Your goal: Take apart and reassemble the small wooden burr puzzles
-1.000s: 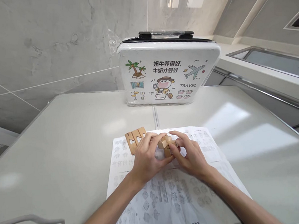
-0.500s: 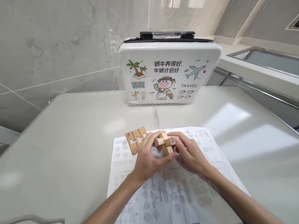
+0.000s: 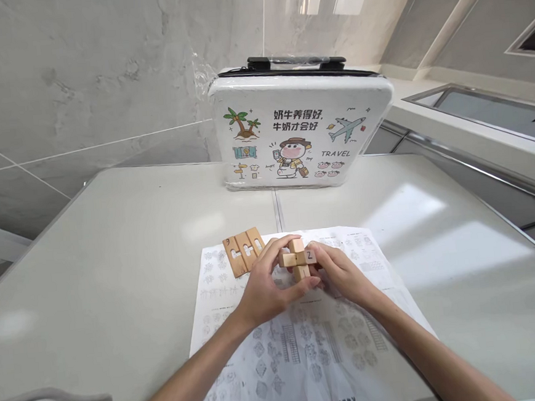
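Observation:
A small cross of interlocked wooden puzzle bars (image 3: pixel 297 259) is held between both hands above a printed instruction sheet (image 3: pixel 307 345). One bar end shows the number 2. My left hand (image 3: pixel 265 287) grips the cross from the left, fingers curled round it. My right hand (image 3: pixel 342 275) grips it from the right, thumb near the numbered end. Three loose notched wooden bars (image 3: pixel 243 250) lie side by side on the sheet's far left corner, just beyond my left hand.
A white table (image 3: pixel 115 268) carries the sheet. A white cartoon-printed case (image 3: pixel 301 130) with a black handle stands upright at the table's far edge. A grey cord (image 3: pixel 56 399) lies at the near left. A grey tiled wall rises behind; a counter runs along the right.
The wooden cross has been turned in my hands, so the end marked 2 now faces up. Both hands stayed in place over the sheet.

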Motion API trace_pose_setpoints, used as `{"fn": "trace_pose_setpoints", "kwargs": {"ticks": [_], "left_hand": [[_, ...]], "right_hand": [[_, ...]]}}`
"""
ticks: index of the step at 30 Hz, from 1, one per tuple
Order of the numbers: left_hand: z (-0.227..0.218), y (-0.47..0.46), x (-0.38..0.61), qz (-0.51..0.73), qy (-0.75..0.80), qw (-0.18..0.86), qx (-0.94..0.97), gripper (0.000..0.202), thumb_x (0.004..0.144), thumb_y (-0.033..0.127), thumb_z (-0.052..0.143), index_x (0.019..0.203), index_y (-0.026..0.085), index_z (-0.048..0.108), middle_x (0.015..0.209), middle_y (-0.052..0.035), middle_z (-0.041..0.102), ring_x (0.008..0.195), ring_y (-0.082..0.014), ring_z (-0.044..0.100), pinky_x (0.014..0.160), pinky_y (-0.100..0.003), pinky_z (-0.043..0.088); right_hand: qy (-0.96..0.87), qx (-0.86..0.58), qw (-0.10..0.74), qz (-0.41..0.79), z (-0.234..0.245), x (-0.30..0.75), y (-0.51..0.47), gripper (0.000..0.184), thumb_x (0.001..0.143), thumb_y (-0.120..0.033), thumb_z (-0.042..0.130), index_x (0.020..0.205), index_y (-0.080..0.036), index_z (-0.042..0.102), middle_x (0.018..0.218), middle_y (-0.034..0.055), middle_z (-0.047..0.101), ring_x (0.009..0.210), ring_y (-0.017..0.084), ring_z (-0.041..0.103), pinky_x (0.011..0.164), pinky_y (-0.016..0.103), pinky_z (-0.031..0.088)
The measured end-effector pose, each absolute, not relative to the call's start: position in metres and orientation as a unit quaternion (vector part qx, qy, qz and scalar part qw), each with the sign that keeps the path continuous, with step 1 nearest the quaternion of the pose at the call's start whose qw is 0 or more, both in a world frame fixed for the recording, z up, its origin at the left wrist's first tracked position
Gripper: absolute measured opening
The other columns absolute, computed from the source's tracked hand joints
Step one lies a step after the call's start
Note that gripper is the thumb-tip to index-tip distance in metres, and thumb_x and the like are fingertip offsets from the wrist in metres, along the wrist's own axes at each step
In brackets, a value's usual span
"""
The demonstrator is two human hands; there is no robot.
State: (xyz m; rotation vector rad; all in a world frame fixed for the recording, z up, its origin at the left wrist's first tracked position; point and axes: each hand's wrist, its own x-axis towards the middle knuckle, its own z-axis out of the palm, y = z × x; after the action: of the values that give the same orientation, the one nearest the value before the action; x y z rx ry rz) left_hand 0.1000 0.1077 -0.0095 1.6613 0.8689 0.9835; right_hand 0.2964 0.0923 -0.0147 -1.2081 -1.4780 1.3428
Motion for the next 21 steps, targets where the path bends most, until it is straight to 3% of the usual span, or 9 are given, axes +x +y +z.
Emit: {"fn": "trace_pose_setpoints", "kwargs": {"ticks": [4, 12, 17, 21], "left_hand": [[-0.008, 0.107, 0.099, 0.399, 0.347, 0.496, 0.689, 0.063, 0.087, 0.038, 0.085, 0.143, 0.028, 0.057, 0.133, -0.0095, 0.063, 0.119, -0.0274, 0.063, 0.105, -0.042, 0.056], [-0.004, 0.106, 0.1, 0.407, 0.358, 0.56, 0.626, 0.064, 0.091, 0.038, 0.081, 0.148, 0.027, 0.054, 0.137, -0.0116, 0.062, 0.129, -0.0296, 0.062, 0.113, -0.045, 0.052], [-0.011, 0.108, 0.103, 0.432, 0.391, 0.569, 0.58, 0.066, 0.094, 0.041, 0.078, 0.15, 0.026, 0.047, 0.144, -0.014, 0.06, 0.109, -0.0231, 0.068, 0.103, -0.043, 0.055], [-0.012, 0.109, 0.105, 0.433, 0.398, 0.556, 0.587, 0.056, 0.096, 0.04, 0.075, 0.144, 0.024, 0.05, 0.141, -0.0147, 0.06, 0.099, -0.0197, 0.068, 0.093, -0.04, 0.056]], "right_hand": [[-0.517, -0.446, 0.397, 0.613, -0.012, 0.295, 0.092, 0.055, 0.105, -0.07, 0.047, 0.074, -0.024, 0.045, 0.06, -0.0062, 0.042, 0.05, 0.012, 0.04, 0.05, 0.026, 0.035], [-0.519, -0.378, 0.367, 0.673, -0.011, 0.301, 0.094, 0.049, 0.109, -0.06, 0.048, 0.089, -0.019, 0.064, 0.064, -0.0011, 0.058, 0.057, 0.014, 0.053, 0.059, 0.028, 0.044], [-0.392, -0.333, 0.442, 0.735, -0.012, 0.302, 0.101, 0.042, 0.101, -0.053, 0.069, 0.079, -0.017, 0.062, 0.07, -0.0017, 0.059, 0.049, 0.007, 0.044, 0.048, 0.022, 0.039], [-0.252, -0.325, 0.52, 0.748, -0.012, 0.305, 0.108, 0.026, 0.093, -0.04, 0.08, 0.092, -0.017, 0.068, 0.082, -0.0022, 0.063, 0.048, 0.003, 0.04, 0.04, 0.015, 0.036]]}}
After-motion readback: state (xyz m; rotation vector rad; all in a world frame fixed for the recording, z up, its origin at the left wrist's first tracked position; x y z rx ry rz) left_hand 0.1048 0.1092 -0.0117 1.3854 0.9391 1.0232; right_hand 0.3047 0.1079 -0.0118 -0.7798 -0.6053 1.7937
